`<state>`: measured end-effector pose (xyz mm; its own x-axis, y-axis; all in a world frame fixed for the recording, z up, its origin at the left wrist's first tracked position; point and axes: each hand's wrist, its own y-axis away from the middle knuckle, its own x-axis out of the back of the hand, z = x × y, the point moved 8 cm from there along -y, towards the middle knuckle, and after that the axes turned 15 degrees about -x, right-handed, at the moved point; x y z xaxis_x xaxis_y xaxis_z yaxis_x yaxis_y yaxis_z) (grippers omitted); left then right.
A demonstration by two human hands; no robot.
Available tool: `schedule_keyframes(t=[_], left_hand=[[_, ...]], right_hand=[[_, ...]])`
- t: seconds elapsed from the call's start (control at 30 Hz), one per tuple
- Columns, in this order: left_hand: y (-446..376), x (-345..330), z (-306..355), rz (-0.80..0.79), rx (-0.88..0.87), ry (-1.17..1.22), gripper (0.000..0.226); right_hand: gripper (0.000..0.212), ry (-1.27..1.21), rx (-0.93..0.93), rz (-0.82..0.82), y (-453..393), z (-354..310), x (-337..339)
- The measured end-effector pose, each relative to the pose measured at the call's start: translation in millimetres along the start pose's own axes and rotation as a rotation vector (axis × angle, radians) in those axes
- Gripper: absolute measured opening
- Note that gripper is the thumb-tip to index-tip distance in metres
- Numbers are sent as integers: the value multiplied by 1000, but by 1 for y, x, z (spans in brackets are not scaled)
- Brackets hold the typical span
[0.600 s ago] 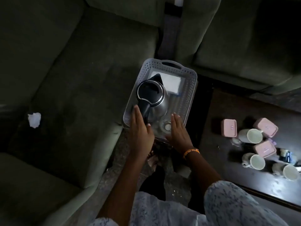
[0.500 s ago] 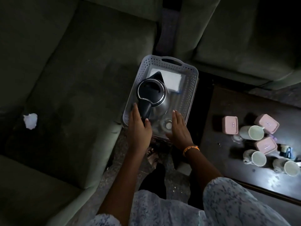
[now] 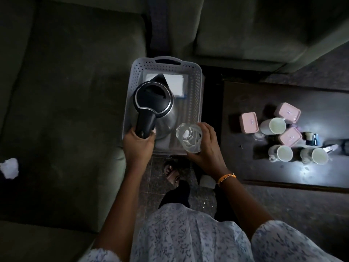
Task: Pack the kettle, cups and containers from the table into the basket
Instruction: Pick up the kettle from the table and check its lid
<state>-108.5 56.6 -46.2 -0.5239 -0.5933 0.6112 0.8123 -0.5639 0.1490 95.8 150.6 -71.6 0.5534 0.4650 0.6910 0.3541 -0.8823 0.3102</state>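
A steel kettle [image 3: 160, 108] with a black lid stands in the grey perforated basket [image 3: 197, 76] on the sofa's edge. My left hand [image 3: 137, 146] grips its black handle. Over the basket's near right corner, my right hand [image 3: 207, 148] holds a clear glass jar [image 3: 188, 138]. On the dark table to the right lie three pink lidded containers [image 3: 248, 122] [image 3: 288, 112] [image 3: 289, 137] and three white cups [image 3: 273, 126] [image 3: 281, 153] [image 3: 315, 155].
A white folded sheet [image 3: 174, 82] lies at the basket's far end. Green sofa cushions [image 3: 66, 110] fill the left and the back. A crumpled white paper [image 3: 9, 168] sits on the left cushion. Small dark items [image 3: 311, 138] stand at the table's right. My sandalled foot [image 3: 171, 173] is on the floor.
My left hand has closed round the kettle handle. My right hand has picked up the glass jar from the basket's near end and lifted it.
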Motion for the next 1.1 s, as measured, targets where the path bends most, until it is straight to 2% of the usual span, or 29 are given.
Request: schedule_keyframes(t=[0.07,0.17,0.3,0.4,0.57,0.7,0.87,1.1], left_hand=[[9,7,18,5,-77,43,16],[28,18,47,-15,-199,68,36],[64,12,94,-140,-404,47,35],[92,-5,123,-201,-520,-17,29],[132,-49,138,-373,-514,-60,26],[160,-88,143,-516,-615,-155,25],[182,-119,123,-565,-611,-248,25],[199,-145,82,-596,-435,-276,27]], right_hand=[[85,-46,-14,60,10,11,20],[85,-92,-58,157,26,36,50],[82,-91,-159,260,41,87,83],[79,-51,-253,276,46,131,100],[84,17,-422,191,45,198,106],[84,129,-601,160,36,243,99],[76,103,-544,68,16,275,80],[83,25,-457,55,6,297,71]])
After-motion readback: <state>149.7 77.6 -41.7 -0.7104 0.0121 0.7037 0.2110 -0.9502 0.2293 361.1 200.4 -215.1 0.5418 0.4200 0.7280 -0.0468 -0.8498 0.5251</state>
